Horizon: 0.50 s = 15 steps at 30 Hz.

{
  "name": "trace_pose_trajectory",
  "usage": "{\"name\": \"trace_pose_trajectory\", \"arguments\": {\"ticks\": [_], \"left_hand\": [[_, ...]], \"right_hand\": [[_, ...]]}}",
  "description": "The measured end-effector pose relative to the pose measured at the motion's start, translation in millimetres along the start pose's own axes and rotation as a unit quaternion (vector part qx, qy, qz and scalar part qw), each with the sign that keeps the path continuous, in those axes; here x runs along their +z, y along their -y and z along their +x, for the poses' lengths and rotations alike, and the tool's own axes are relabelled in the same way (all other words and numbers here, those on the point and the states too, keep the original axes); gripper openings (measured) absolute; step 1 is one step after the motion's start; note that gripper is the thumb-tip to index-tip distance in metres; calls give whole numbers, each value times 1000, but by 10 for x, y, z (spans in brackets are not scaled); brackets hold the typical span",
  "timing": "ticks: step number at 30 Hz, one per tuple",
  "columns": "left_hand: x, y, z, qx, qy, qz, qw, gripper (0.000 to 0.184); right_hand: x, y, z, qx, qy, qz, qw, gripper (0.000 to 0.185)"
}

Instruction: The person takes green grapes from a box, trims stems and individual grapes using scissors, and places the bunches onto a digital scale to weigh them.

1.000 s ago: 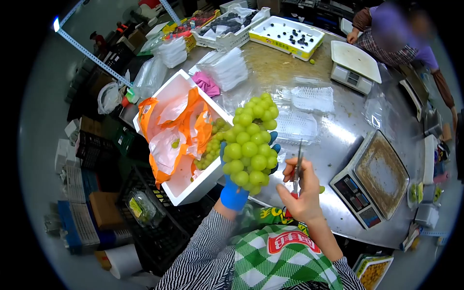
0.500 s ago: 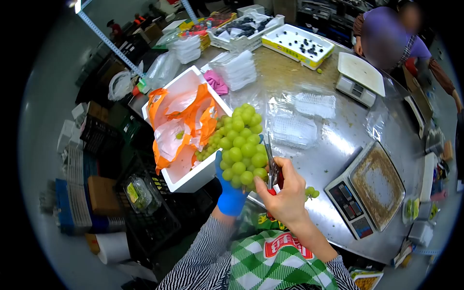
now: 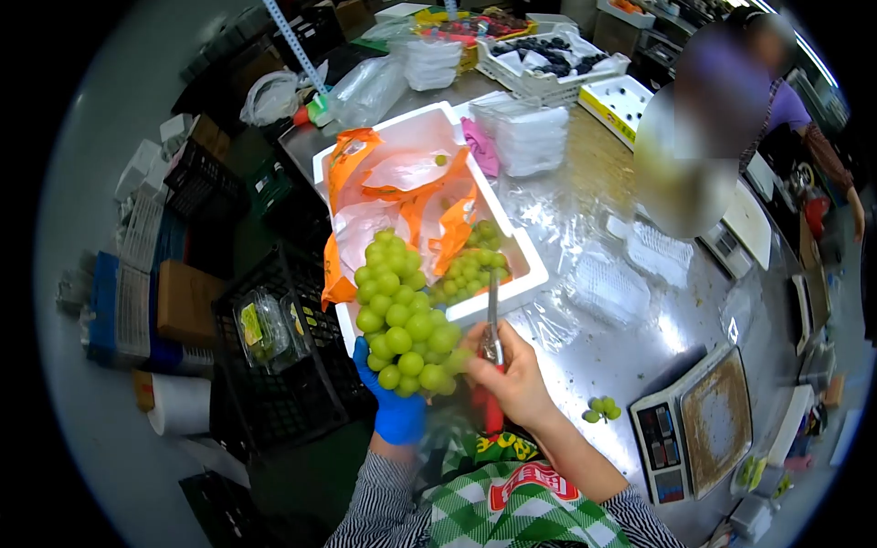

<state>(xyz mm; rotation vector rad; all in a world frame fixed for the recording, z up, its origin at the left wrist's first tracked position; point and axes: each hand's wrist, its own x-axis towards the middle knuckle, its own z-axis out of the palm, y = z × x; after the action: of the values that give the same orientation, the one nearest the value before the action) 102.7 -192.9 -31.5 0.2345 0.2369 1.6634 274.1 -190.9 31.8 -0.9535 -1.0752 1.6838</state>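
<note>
A large bunch of green grapes [image 3: 402,315] rests in my left hand [image 3: 398,413], which wears a blue glove and is wrapped round its underside. My bare right hand [image 3: 516,379] grips red-handled scissors [image 3: 491,365], blades pointing up and away. Its thumb and fingertips are close against the right side of the bunch; a blurred grape shows there. Behind the bunch stands a white foam box [image 3: 525,265] with orange-printed wrapping [image 3: 352,164] and more green grapes [image 3: 475,265] inside. A small cluster of grapes [image 3: 602,409] lies on the metal table to the right.
Clear plastic punnets [image 3: 612,283] and a stack of white trays [image 3: 532,137] lie on the metal table [image 3: 585,361]. At right stands a scale [image 3: 703,420]. A crate of dark grapes [image 3: 557,59] is at the back. Across the table is a person [image 3: 795,110]. A black crate [image 3: 274,365] sits at left.
My view has swung right, so the foam box appears more central. The bunch is tilted and lower left of the box, still in my left hand. The scissors remain in my right hand.
</note>
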Motion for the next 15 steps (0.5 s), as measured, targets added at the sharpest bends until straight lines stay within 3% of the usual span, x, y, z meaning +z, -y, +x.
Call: {"name": "trace_pose_trajectory", "arguments": {"ticks": [1, 2, 4, 6, 7, 8, 10, 11, 12, 15], "left_hand": [[-71, -85, 58, 20, -6, -17, 1000, 67], [-132, -172, 105, 40, -13, -35, 998, 66], [-169, -383, 264, 74, -44, 25, 996, 59], [-228, -559, 369, 92, -58, 40, 993, 56], [-384, -636, 431, 96, -62, 44, 993, 57], [-374, -684, 470, 92, -47, 34, 994, 57], [-310, -723, 563, 90, -16, 11, 996, 58], [-308, -722, 581, 91, -44, 6, 995, 58], [-267, -708, 605, 91, -80, 9, 993, 58], [-320, -613, 734, 122, -70, 18, 990, 54]], "right_hand": [[18, 32, 77, 45, 14, 73, 996, 27], [50, 6, 162, 23, 10, 98, 995, 26], [88, 136, 452, 9, -6, 10, 1000, 25], [66, 61, 995, -74, -26, -167, 983, 28], [68, -24, 1261, -167, -85, -316, 930, 32], [144, 124, 1361, -103, -99, -382, 913, 38], [293, 139, 1438, -199, -71, -306, 928, 40], [325, 224, 1355, -148, -6, -312, 938, 44], [379, 239, 1283, -159, 36, -332, 929, 48], [624, 202, 1115, -242, 83, -363, 896, 50]]}}
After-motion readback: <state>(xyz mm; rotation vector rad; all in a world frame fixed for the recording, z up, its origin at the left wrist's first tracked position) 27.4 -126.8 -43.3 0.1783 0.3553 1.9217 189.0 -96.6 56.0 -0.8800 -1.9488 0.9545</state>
